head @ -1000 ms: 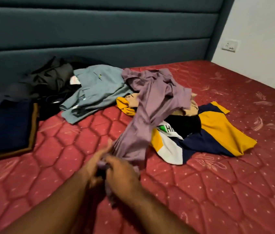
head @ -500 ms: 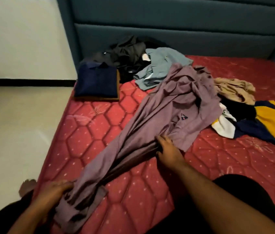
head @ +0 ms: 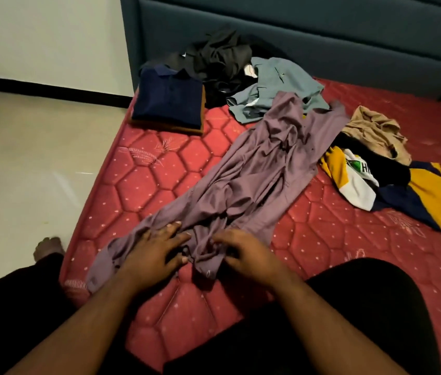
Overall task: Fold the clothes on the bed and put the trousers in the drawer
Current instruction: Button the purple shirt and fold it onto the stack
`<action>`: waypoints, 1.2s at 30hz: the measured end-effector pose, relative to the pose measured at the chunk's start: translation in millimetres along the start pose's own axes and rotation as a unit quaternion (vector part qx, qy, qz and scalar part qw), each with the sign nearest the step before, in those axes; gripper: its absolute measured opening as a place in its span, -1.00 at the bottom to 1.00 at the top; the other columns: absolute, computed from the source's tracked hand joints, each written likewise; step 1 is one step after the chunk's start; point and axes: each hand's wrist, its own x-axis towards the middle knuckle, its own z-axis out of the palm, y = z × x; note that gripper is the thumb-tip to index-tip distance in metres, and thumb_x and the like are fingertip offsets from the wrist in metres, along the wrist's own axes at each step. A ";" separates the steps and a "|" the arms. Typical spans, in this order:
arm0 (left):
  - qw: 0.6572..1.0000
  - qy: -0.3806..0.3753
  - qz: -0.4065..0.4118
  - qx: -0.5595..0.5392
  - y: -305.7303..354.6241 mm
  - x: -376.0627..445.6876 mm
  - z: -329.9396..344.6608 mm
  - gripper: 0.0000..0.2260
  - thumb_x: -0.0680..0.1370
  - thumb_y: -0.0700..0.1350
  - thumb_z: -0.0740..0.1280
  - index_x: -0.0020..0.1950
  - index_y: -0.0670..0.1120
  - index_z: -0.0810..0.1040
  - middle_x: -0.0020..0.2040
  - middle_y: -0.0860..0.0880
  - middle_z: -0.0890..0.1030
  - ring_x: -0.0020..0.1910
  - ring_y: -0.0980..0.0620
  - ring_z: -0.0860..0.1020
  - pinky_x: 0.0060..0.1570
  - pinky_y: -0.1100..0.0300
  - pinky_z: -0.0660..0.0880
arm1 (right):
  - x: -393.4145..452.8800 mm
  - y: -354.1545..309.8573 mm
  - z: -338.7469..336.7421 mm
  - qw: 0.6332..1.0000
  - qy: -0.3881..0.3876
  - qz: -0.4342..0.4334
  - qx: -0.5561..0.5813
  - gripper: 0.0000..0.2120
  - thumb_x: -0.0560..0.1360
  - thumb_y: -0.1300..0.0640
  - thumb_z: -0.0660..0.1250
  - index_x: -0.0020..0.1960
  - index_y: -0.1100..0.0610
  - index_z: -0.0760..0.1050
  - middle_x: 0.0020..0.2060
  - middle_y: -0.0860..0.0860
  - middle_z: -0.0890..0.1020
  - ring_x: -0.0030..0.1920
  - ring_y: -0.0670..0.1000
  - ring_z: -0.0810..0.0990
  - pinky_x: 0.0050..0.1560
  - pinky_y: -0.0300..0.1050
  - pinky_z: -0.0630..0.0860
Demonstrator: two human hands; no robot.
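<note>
Your left hand [head: 157, 253] flat with spread fingers on the crumpled mauve cotton shirt [head: 254, 180], your right hand [head: 246, 253] curled, pinching its near hem, shirt stretched diagonally across the red quilted mattress [head: 159, 180], folded navy polo [head: 169, 100] beyond, near the teal padded headboard [head: 322, 36].

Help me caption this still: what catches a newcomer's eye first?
A long mauve garment sprawls diagonally across the red mattress, with the left hand flat on its near end and the right hand beside it. A yellow-and-navy shirt lies crumpled at right.
</note>
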 end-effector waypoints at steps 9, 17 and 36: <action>0.941 -0.001 -0.267 0.209 -40.6 14.2 -81.0 -0.52 0.57 0.06 0.24 0.47 0.33 0.25 0.61 -0.07 -0.05 0.55 -0.30 -0.06 0.35 -0.47 -0.18 | -2.9 51.2 -13.4 0.970 -0.010 0.141 -0.195 -0.77 0.45 0.08 0.30 0.08 0.02 0.57 0.08 0.03 0.52 0.13 0.17 0.50 0.07 -0.04 0.43; 0.990 0.026 -0.043 -0.132 101.0 -9.5 5.2 -0.46 0.47 0.26 0.27 0.39 0.05 0.45 0.23 0.01 0.49 0.20 -0.03 0.52 0.15 0.03 0.49 | 9.9 40.7 -11.2 0.970 0.057 0.071 -0.227 -0.71 0.50 -0.06 0.10 -0.02 0.06 0.52 -0.02 0.06 0.64 0.08 0.13 0.57 0.07 0.03 0.38; 0.977 0.004 -0.010 -0.212 95.2 23.5 -227.2 -0.86 0.62 -0.26 0.25 -0.11 -0.09 0.48 -0.39 0.04 0.46 -0.61 0.21 0.44 -0.61 0.37 0.32 | 47.4 39.8 -151.4 0.948 0.088 0.063 -0.300 -0.84 0.58 0.01 0.20 0.09 0.03 0.48 0.09 0.04 0.53 0.18 0.09 0.48 -0.02 -0.03 0.27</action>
